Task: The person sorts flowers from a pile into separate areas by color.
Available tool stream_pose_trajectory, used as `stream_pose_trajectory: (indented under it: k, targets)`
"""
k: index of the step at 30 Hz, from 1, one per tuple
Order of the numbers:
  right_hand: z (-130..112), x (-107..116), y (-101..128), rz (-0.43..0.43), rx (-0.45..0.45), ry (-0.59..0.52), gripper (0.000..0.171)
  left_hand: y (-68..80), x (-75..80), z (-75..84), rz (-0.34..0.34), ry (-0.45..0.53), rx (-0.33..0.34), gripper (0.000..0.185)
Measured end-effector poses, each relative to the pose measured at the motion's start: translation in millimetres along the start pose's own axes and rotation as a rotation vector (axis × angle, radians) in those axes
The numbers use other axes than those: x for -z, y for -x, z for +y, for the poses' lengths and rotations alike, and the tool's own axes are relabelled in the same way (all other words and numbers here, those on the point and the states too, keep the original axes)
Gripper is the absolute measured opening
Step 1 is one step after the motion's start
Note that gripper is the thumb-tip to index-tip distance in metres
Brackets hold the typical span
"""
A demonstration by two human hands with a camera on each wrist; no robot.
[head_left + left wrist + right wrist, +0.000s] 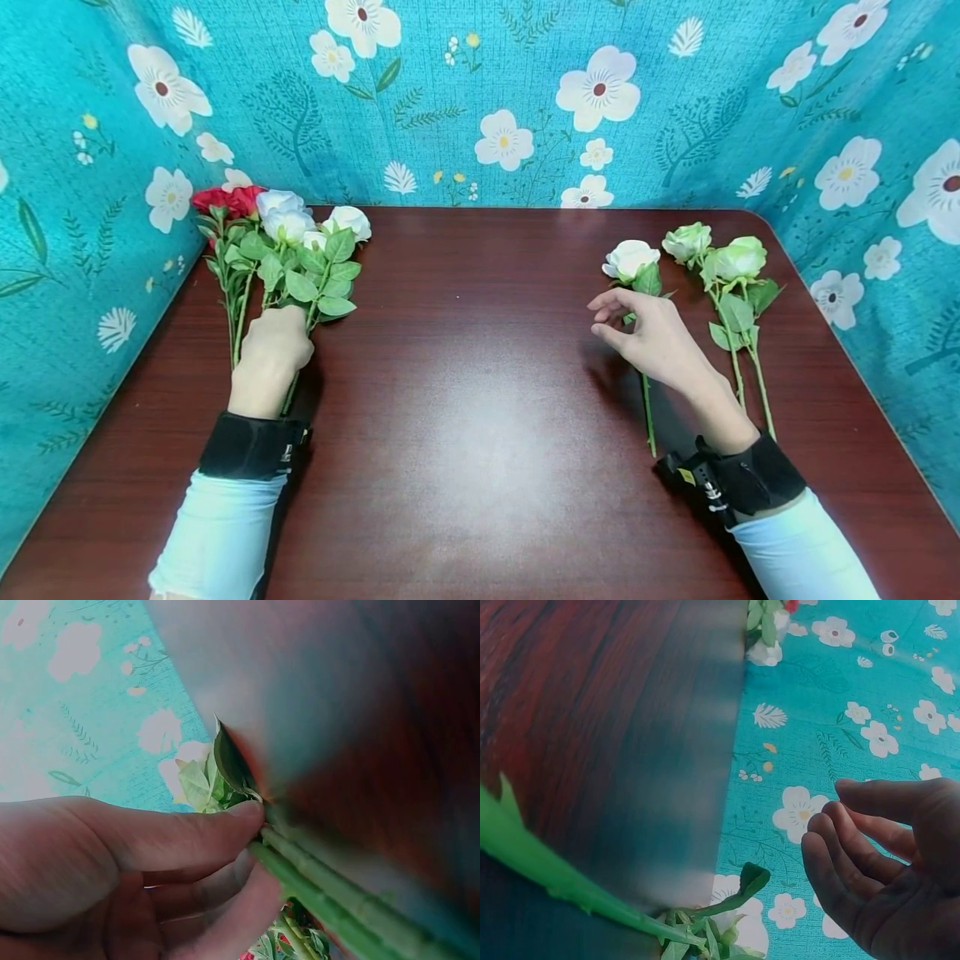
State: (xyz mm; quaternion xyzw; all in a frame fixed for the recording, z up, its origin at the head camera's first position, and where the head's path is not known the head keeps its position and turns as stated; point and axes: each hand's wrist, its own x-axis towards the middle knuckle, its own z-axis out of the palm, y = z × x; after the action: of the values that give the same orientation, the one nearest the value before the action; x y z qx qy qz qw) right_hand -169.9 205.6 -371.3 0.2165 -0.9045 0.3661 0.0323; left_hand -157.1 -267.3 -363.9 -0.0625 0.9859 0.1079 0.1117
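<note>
The left hand (273, 343) grips the stems of a bunch of roses (281, 242) at the left of the frame, blooms toward the upper left. The right hand (651, 337) hovers loosely open, holding nothing, over a white rose (628, 259) lying on the tabletop (465, 400); two pale green roses (720, 258) lie just right of it.

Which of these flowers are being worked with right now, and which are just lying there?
In use:
- bunch of roses, gripped by the left hand
- white rose, under the open right hand

Lying about:
- two pale green roses on the table
</note>
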Motion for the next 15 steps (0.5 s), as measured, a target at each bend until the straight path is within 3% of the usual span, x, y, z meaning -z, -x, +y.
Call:
stream_pose_trajectory:
  k: [6, 11, 15]
  targets:
    - [0.6, 0.3, 0.7, -0.01, -0.002, -0.004, 0.02, 1.5, 2.0, -1.3, 0.061, 0.007, -0.017, 0.017]
    - [1.7, 0.8, 1.2, -0.014, -0.004, -0.004, 0.019, 4.7, 5.2, -0.2, 0.107, 0.007, -0.034, 0.033]
    - [1.6, 0.7, 1.3, -0.015, -0.006, -0.002, 0.019, 7.3, 6.9, 1.5, 0.163, 0.03, -0.027, 0.034]
